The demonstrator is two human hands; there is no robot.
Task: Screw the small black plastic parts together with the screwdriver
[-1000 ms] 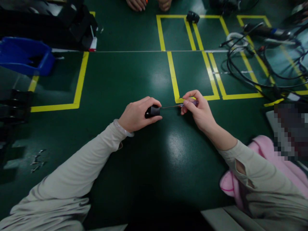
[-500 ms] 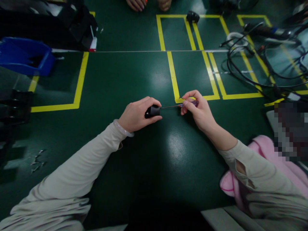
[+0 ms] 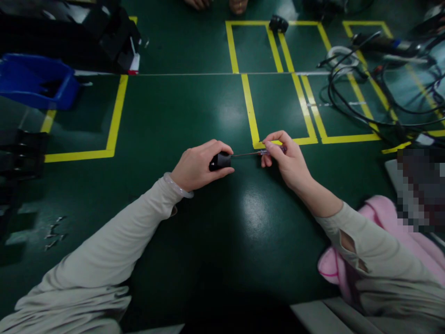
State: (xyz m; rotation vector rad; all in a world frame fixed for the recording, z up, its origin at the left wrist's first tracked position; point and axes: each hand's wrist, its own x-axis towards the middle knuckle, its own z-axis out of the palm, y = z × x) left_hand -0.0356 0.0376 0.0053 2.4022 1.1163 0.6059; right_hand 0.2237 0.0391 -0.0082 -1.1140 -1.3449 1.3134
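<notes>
A small black plastic part [image 3: 220, 161] sits in my left hand [image 3: 200, 163], whose thumb and fingers are closed round it on the green tabletop [image 3: 194, 111]. From the right, the thin shaft of a screwdriver [image 3: 247, 153] reaches the end of that part; whether its tip is inside a hole I cannot tell. My right hand [image 3: 287, 157] pinches the screwdriver's clear purplish handle between thumb and fingers. The shaft lies almost level. Part of the handle is hidden by the fingers.
Several small screws [image 3: 54, 234] lie at the left. A blue bin [image 3: 66, 90] and black parts [image 3: 21, 153] stand beyond. Right are tangled cables [image 3: 333, 88] and a pink cloth [image 3: 378, 208]. Another black piece [image 3: 278, 24] rests at the back, near another person's hands [image 3: 238, 5].
My hands, the black part and the screwdriver hold nearly the same place; the handle looks slightly turned. The other person's hand at the top has drawn back a little.
</notes>
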